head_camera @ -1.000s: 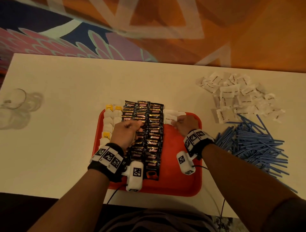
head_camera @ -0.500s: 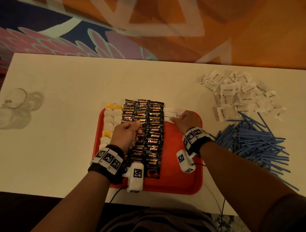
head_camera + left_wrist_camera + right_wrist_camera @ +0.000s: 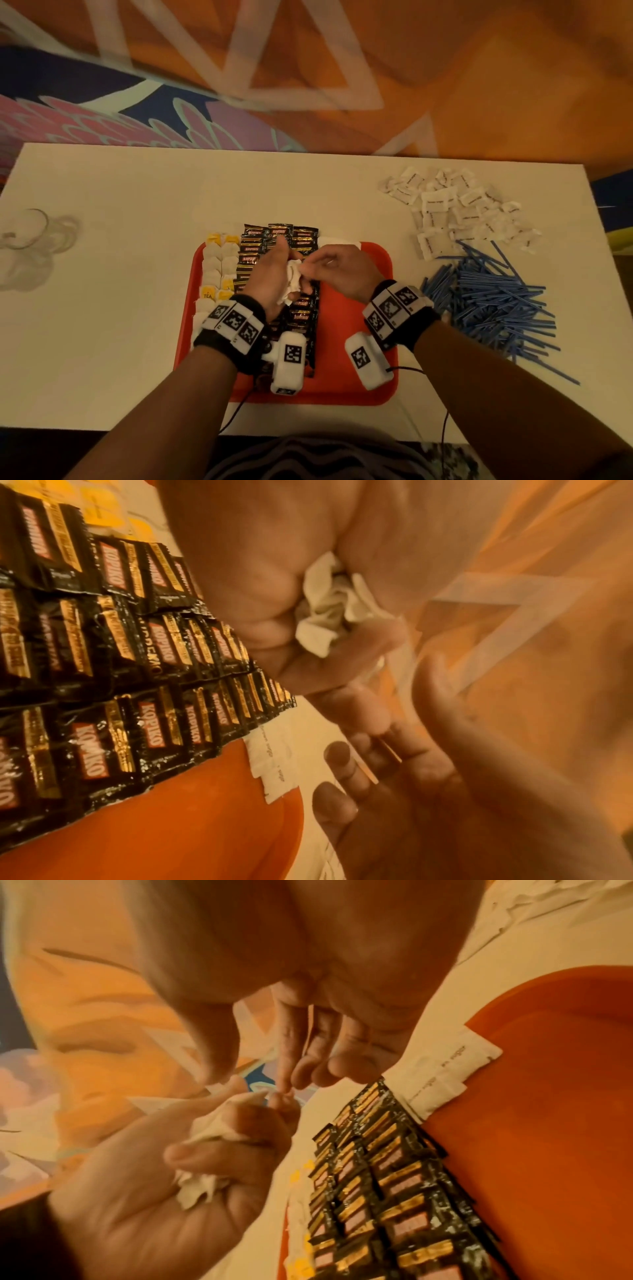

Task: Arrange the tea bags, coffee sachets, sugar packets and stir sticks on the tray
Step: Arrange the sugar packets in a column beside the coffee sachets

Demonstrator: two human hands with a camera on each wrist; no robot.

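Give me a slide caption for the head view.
Left hand grips sugar packets over the red tray; right hand reaches in.

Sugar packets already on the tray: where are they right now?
In the head view, the placed sugar packets lie at the red tray's far edge, just right of the coffee sachet columns and beyond the right hand.

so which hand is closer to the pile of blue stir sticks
Right. The right hand is over the tray's middle, nearer the stir sticks; the left hand, gripping white packets, is farther left over the coffee sachets.

Dim warm orange cast overall, wide-angle bending at edges, wrist views soft and noisy with close skin blurred, background smeared.
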